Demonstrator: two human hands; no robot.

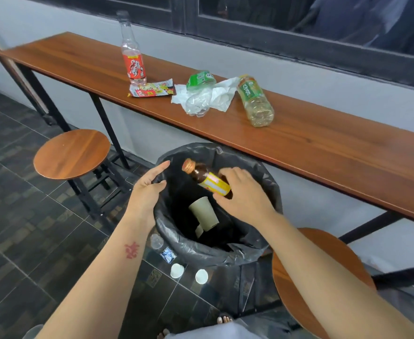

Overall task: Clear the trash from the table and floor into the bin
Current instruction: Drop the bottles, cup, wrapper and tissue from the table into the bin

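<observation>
My right hand (243,192) grips a small brown glass bottle (207,178) with a yellow label and gold cap, held tilted over the mouth of the bin (257,250), which is lined with a black bag. A paper cup (203,212) lies inside the bin. My left hand (148,189) rests open on the bin's left rim. On the wooden table (323,148) stand a red-labelled bottle (133,62), a snack wrapper (152,90), a crushed clear bottle with a green label (199,94), white paper (221,94) and a lying tea bottle (256,101). On the floor lie two white cups (177,270) (201,276), a plastic lid (157,241) and a small blue wrapper (168,254).
A round wooden stool (71,155) stands left of the bin. A second stool (323,277) is at the right, close to the bin. The dark tiled floor (29,241) spreads to the left. My toes (224,319) show near the bin's base.
</observation>
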